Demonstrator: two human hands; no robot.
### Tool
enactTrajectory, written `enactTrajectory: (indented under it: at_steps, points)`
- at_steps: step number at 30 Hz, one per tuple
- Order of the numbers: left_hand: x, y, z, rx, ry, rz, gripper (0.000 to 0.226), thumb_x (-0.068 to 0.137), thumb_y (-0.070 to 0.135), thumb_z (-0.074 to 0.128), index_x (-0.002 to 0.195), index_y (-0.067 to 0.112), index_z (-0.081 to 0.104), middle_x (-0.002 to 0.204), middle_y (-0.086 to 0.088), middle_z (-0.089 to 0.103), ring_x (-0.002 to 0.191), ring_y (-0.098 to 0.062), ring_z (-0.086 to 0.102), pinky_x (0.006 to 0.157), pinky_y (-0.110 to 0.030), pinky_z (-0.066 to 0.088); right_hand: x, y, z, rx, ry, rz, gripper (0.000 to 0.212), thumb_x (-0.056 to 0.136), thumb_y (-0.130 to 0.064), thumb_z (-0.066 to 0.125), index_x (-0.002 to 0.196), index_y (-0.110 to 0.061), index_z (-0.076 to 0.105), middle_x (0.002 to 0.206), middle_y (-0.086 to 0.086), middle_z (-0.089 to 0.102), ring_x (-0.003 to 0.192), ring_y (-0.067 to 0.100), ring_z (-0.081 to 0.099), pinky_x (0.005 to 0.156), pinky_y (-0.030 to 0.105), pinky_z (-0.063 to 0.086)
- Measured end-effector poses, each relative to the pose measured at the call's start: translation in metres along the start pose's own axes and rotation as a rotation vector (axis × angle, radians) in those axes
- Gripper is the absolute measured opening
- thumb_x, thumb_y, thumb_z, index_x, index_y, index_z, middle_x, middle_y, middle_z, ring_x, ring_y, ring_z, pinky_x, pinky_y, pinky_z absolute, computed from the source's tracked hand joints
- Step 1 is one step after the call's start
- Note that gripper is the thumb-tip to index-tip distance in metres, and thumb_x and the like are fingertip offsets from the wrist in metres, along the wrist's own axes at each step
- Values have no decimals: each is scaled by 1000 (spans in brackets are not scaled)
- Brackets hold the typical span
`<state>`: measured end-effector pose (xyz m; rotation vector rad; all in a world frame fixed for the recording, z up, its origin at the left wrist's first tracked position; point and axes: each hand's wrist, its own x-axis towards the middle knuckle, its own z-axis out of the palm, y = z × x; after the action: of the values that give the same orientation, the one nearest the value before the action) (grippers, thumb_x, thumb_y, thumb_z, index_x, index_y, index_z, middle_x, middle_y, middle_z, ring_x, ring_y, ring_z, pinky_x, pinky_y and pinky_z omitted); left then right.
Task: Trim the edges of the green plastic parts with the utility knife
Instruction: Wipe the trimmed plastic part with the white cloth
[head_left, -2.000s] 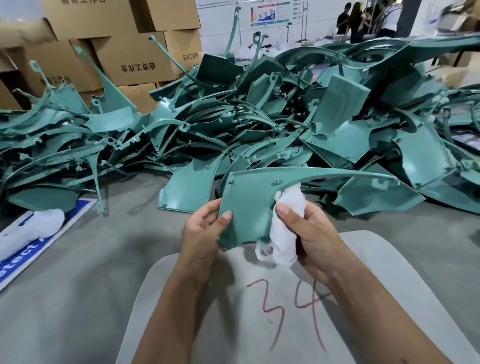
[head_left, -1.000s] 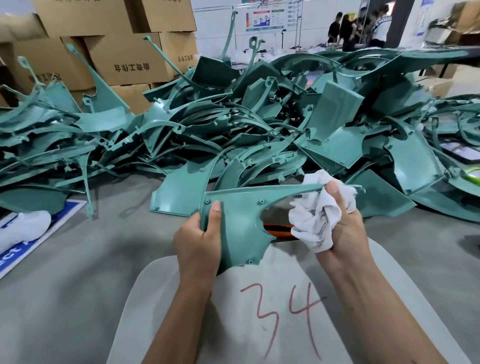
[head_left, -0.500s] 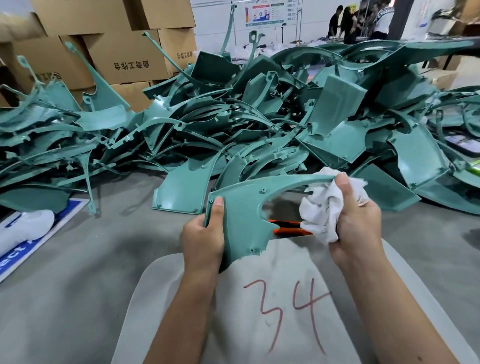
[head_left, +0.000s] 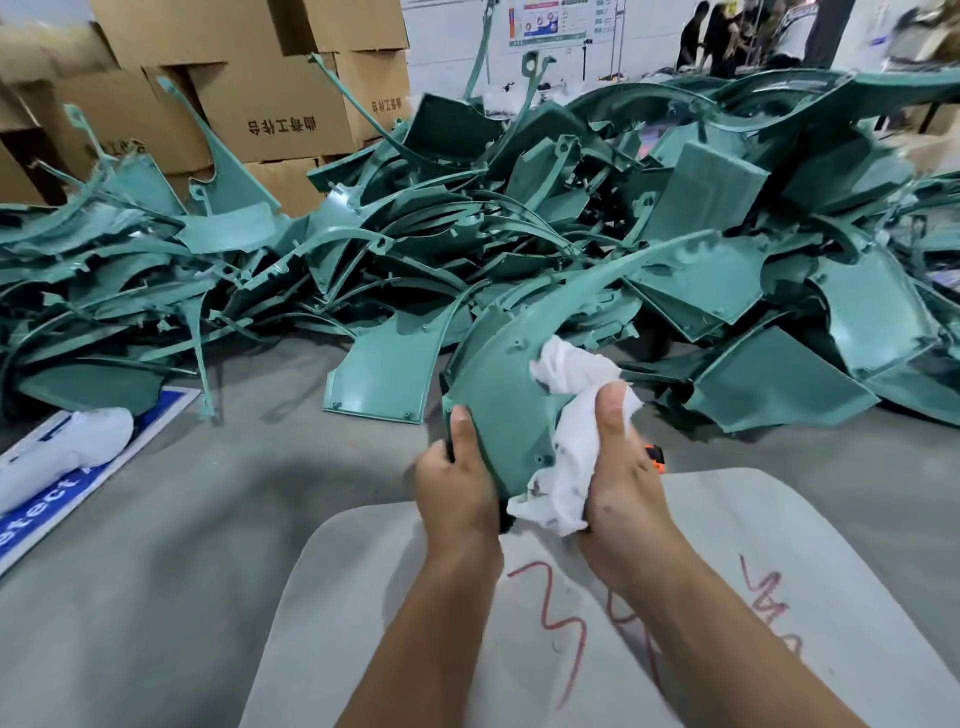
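A curved green plastic part is held up over the grey board. My left hand grips its lower left edge, thumb on the front face. A crumpled white cloth lies against the part's inner curve, gripped by my right hand with the thumb pointing up. The part's long thin arm reaches up and to the right. A small bit of the orange utility knife shows just behind my right hand; most of it is hidden.
A big heap of green plastic parts covers the floor ahead, with one flat piece nearest me. Cardboard boxes stand at the back left. A white bag lies on a blue sign at left. People stand far back right.
The part has turned, its long arm now pointing up to the right. My right hand with the cloth has slid down along the inner curve toward my left hand, covering most of the knife.
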<state>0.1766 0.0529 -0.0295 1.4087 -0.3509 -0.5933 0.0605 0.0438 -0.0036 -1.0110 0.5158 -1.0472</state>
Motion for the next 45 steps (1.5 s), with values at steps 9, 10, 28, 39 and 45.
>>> enactTrajectory:
  at_steps: [9, 10, 28, 39, 45]
  points:
    - [0, 1, -8, -263, 180, 173, 50, 108, 43, 43, 97, 6, 75, 91, -6, 80, 84, -26, 76, 66, -27, 58, 2, 25, 13, -275, -291, -171, 28, 102, -6, 62, 113, -32, 64, 81, -7, 68, 70, 10, 62, 66, 26, 51]
    - [0, 3, -8, -290, 180, 155, 46, 108, 42, 45, 99, 8, 75, 93, -5, 80, 86, -25, 76, 66, -26, 58, 4, 24, 11, -349, -247, -221, 23, 101, -9, 65, 115, -26, 66, 87, -10, 70, 77, 7, 65, 73, 25, 52]
    - [2, 17, -30, 270, 23, 712, 42, 93, 50, 64, 70, 19, 46, 60, 12, 53, 55, -8, 44, 52, -23, 38, 15, -16, -44, -597, -173, -110, 39, 105, -35, 63, 67, -27, 60, 53, -14, 50, 52, 7, 44, 58, 24, 37]
    - [-25, 36, -31, 164, 37, 679, 44, 96, 51, 59, 79, 10, 55, 68, -3, 60, 63, -26, 53, 60, -44, 49, 0, -49, -48, 14, 295, -65, 30, 101, -43, 64, 97, -14, 72, 70, 2, 75, 60, 14, 72, 50, 25, 55]
    - [-16, 39, -93, 125, 197, 565, 42, 97, 41, 52, 68, 13, 41, 56, 17, 44, 52, -3, 34, 49, -25, 31, -8, -92, -99, -1466, 143, 118, 51, 86, -59, 76, 112, -21, 53, 95, -1, 67, 83, 21, 65, 69, 40, 54]
